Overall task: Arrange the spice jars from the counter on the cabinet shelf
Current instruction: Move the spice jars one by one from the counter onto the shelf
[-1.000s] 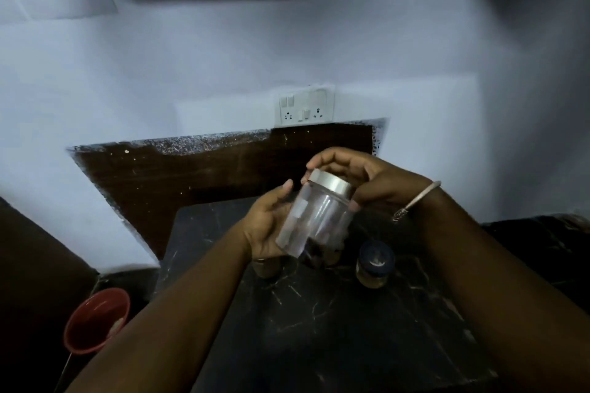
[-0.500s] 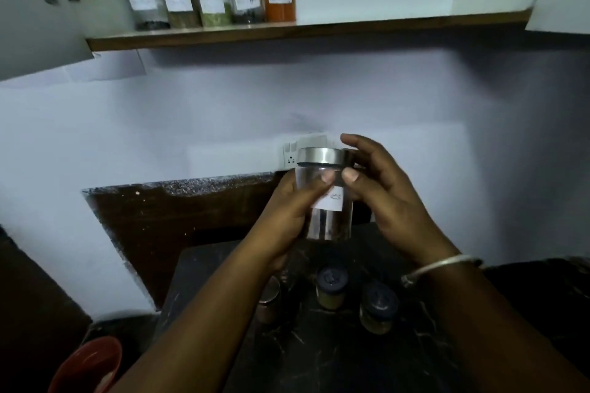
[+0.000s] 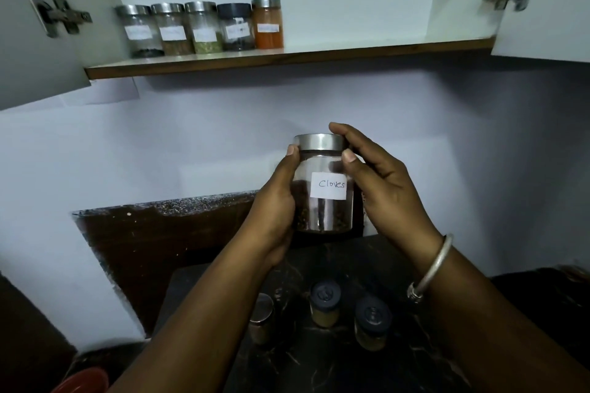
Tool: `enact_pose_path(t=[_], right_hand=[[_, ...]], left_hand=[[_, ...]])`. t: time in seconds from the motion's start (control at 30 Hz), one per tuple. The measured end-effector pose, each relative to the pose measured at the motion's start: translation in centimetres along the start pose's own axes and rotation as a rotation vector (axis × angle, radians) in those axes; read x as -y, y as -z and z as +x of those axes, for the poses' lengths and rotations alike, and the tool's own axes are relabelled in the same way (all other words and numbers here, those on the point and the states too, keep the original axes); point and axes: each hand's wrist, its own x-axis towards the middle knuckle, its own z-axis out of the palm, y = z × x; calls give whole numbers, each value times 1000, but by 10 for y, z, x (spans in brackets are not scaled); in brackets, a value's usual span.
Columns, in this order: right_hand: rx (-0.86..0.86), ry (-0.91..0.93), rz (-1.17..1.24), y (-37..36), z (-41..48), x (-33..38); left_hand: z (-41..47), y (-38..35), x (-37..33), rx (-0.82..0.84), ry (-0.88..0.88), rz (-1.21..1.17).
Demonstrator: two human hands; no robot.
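A glass jar [image 3: 324,188] with a steel lid and a white label reading "Cloves" is held upright in mid-air between the counter and the shelf. My left hand [image 3: 275,201] wraps its left side, and my right hand [image 3: 380,183] grips its right side and lid. On the cabinet shelf [image 3: 287,57] stand several labelled spice jars [image 3: 201,27] in a row at the left. Three small jars remain on the dark counter [image 3: 319,364]: one steel-lidded [image 3: 261,317] and two dark-lidded ones [image 3: 325,303] [image 3: 372,325].
Open cabinet doors hang at left [image 3: 41,29] and right [image 3: 542,3] with metal hinges. The right half of the shelf is bare. A red bowl [image 3: 84,381] sits low at the left. A dark backsplash panel [image 3: 153,233] lines the wall behind the counter.
The cloves jar was tilted low over the counter, then righted and lifted. My head tipped up, bringing the shelf and its jars into view.
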Motion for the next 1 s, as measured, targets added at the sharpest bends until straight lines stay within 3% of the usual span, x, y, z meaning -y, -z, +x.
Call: enact_pose_path(t=[0.47, 0.63, 0.83, 0.93, 1.0], right_hand=[[73, 151, -149, 18, 30, 18], [128, 178, -239, 28, 72, 43], [-9, 309, -523, 29, 177, 90], [-11, 246, -515, 30, 249, 81], [9, 207, -531, 28, 299, 61]], left_hand=[[31, -8, -15, 46, -136, -114], [66, -12, -66, 20, -279, -8], [142, -25, -165, -46, -493, 90], [196, -7, -195, -167, -532, 343], [231, 18, -195, -332, -571, 723]])
